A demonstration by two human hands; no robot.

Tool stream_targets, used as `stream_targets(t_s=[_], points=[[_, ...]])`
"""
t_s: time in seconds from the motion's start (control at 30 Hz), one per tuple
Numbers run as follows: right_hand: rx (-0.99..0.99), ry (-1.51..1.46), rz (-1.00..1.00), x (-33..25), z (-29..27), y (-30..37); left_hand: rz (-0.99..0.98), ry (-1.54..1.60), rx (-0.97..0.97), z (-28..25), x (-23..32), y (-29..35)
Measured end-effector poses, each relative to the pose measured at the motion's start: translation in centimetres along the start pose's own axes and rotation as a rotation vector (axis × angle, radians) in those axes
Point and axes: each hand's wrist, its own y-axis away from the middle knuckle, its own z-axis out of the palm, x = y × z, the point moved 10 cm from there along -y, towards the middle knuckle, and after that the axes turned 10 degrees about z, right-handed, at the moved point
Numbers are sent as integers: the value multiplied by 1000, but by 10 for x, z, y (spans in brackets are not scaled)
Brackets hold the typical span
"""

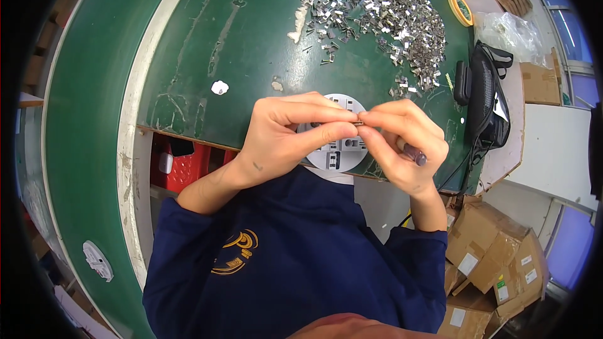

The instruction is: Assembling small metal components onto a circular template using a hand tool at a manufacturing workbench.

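Observation:
My left hand [292, 125] and my right hand [405, 135] meet above a round white plate. Thumbs and forefingers of both pinch a small metal piece [358, 123], mostly hidden by the fingertips. Tucked in the curled fingers of my right hand is also a stick-like tool [414, 154] with a dark, rounded, see-through end; its other end is hidden. The round white plate [314, 160] lies at the table's near edge, partly covered by my hands. Small parts sit in its recesses.
A large heap of small metal pieces [402, 19] spreads over the far right of the green table [251, 44]. Right of it are a yellow tape roll [460, 9] and a black bag [490, 94]. Below the table are a red bin [182, 169] and cardboard boxes [490, 245].

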Motion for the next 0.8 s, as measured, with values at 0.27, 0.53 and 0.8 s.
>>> stream_targets(t_s=[0.27, 0.53, 0.8], points=[[-184, -22, 159, 9, 5, 16, 234, -332, -216, 12, 18, 5], [39, 291, -160, 1, 9, 35, 205, -713, -182, 11, 11, 9], [94, 466, -375, -8, 21, 50, 235, -735, -228, 15, 8, 10]])
